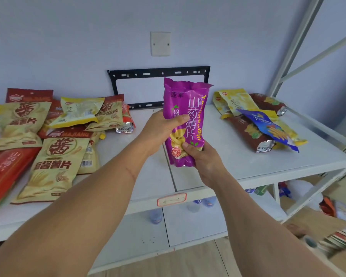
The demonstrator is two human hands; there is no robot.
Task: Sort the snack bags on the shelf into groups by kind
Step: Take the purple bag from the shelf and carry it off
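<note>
Above white shelf [248, 168], both hands hold purple bag [185, 120] upright.

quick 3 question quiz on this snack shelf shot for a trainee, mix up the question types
1. True or false: the purple bag lies flat on the shelf.
2. Which hand grips the purple bag's lower end? A) left hand B) right hand
3. Fill in: on the right-hand pile, the top bag is the ____ bag.

Key
1. False: both hands hold it upright above the shelf.
2. B
3. blue
</note>
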